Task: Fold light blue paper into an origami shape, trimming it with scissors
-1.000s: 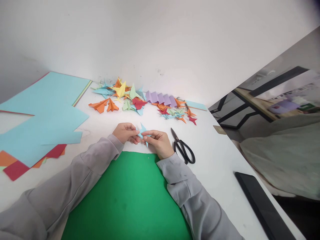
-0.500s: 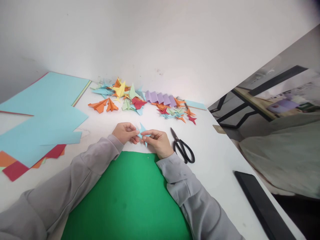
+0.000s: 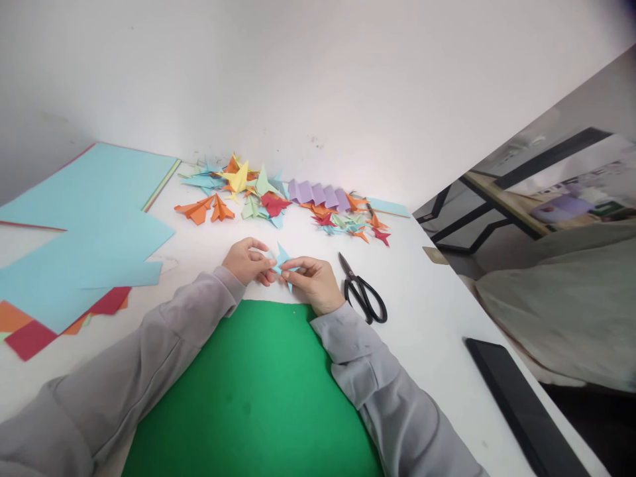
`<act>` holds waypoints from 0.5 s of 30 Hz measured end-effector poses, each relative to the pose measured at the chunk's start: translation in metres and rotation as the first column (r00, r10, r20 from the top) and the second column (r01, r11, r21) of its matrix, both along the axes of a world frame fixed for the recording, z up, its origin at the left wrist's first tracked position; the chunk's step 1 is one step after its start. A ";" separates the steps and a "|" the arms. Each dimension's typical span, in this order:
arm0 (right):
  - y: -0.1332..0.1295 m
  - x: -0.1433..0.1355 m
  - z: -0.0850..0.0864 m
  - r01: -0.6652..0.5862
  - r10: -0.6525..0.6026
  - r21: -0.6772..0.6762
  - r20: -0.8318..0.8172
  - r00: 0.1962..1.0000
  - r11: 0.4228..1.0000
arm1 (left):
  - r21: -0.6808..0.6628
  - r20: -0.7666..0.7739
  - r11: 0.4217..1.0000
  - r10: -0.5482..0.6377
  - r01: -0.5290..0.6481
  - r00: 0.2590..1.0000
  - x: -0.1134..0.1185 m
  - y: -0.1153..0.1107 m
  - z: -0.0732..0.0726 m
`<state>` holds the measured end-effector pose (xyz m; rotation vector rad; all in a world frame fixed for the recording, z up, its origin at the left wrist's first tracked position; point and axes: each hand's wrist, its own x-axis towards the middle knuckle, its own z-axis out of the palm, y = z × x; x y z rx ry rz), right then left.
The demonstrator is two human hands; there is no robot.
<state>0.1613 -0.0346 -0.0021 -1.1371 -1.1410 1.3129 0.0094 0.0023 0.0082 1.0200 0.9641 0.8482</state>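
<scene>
Now left hand slightly higher, blue paper in its pinch.

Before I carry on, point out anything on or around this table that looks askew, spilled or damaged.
The blue sheets at the left lie askew, overlapping at odd angles, with red paper and orange paper poking out beneath. Small dark marks dot the wall behind the folded paper shapes. I see no spill.

loose grey long sleeves, wide cuffs, soft creases
</scene>
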 end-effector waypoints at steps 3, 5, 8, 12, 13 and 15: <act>0.000 0.000 0.000 -0.008 0.008 -0.007 -0.026 1.000 1.000 | 0.008 0.022 0.999 -0.046 0.046 0.999 -0.002 0.002 -0.002; 0.000 0.000 0.000 -0.014 0.014 -0.005 -0.038 0.999 1.000 | 0.002 0.026 0.999 -0.049 0.049 0.998 -0.002 0.001 -0.001; 0.000 -0.001 0.001 -0.016 0.016 0.005 -0.024 1.000 1.000 | -0.007 0.013 0.999 -0.050 0.050 0.999 0.000 -0.001 0.003; -0.001 -0.001 0.001 -0.028 0.028 0.010 -0.001 1.000 1.000 | 0.031 0.000 0.998 -0.061 0.060 0.998 0.002 -0.003 0.005; -0.001 -0.001 0.001 -0.033 0.033 0.012 0.001 0.999 0.999 | 0.041 -0.001 0.998 -0.057 0.057 0.998 0.002 -0.003 0.005; 0.000 0.000 -0.001 -0.032 0.032 0.016 -0.001 0.999 0.999 | 0.056 -0.001 0.997 -0.049 0.049 0.999 0.002 -0.003 0.004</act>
